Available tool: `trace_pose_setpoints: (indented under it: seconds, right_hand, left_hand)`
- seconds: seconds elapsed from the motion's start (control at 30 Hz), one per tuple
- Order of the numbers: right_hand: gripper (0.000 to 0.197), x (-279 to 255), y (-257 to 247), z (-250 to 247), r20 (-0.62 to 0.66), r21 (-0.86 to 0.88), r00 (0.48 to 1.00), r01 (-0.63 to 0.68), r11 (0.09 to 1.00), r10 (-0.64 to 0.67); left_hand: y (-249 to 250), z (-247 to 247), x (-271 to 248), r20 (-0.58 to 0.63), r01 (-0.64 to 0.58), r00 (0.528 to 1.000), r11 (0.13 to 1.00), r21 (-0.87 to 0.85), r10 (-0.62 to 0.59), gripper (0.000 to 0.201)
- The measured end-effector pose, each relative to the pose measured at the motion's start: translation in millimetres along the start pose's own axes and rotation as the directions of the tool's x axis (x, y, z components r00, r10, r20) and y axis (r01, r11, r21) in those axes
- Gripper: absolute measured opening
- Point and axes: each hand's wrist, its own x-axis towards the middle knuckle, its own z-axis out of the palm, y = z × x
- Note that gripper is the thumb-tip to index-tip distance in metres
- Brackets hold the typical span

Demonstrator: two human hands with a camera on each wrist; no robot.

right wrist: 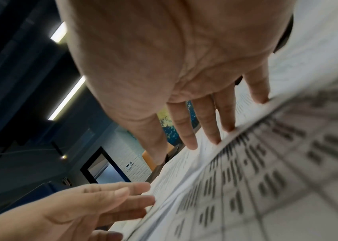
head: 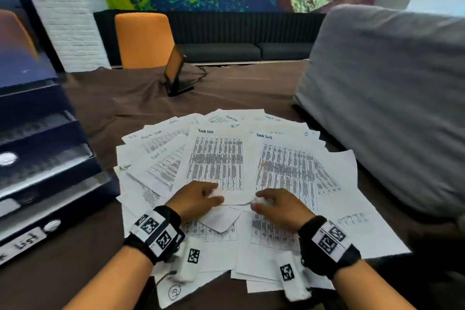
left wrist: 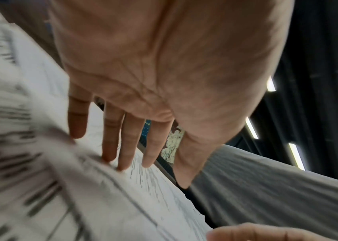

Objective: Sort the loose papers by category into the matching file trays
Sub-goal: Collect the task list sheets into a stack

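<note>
At the centre of the brown-draped surface (head: 105, 113), the loose papers (head: 226, 158) lie fanned in an overlapping spread, well over a dozen sheets; an exact count is not possible because of the overlap. Most carry printed tables, and two on top bear the handwritten heading "Task List"; other headings are too blurred to read.

Both hands rest on the near edge of the spread. The left hand (head: 195, 200) lies palm down with fingers (left wrist: 110, 138) straight and slightly parted, the tips pressing on the sheets; it grips nothing. The right hand (head: 279, 209) lies likewise, fingers (right wrist: 207, 124) extended and touching the paper, nothing clasped.

Judgement: sorting stands at its opening step. No sheet is lifted, and the hands appear to be spreading or steadying the pile to read headings. The next move calls for picking out one sheet by its heading, separating it from those under it without dragging neighbours, and carrying it left.

To the left stands one dark blue file tray unit (head: 37, 158) with at least three tiers showing; the lowest carries a label (head: 22, 240) ending in "list". The other labels are unreadable.

Further out: one small tilted screen on a stand (head: 177, 70), one orange chair (head: 144, 38), and one grey cushion (head: 382, 98) at the right.
</note>
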Motion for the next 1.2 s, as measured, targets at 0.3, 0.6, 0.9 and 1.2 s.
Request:
trace_pose_setpoints:
  seconds: [0.3, 0.6, 0.9, 1.2]
  right_hand:
    - [0.043, 9, -10, -3, -0.013, 0.281, 0.999, -0.029, 0.959, 0.034]
    - [0.034, 46, -26, 15, -0.122, 0.618, 0.926, -0.21, 0.757, 0.357]
    - [0.016, 19, -22, 0, -0.022, 0.663, 0.949, -0.221, 0.715, 0.314]
    - [0.056, 1, -1, 0, 0.049, 0.788, 0.941, -0.242, 0.566, 0.334]
  left_hand:
    - [2, -19, 0, 0.009, 0.249, 0.967, 0.949, 0.194, -0.255, 0.069]
    - [4, -31, -12, 0.018, 0.203, 0.978, 0.968, 0.15, -0.207, 0.046]
    - [-4, -33, -10, -0.093, 0.205, 0.973, 0.976, -0.074, -0.211, 0.084]
    - [-4, -18, -11, -0.041, 0.231, 0.973, 0.947, 0.224, -0.228, 0.079]
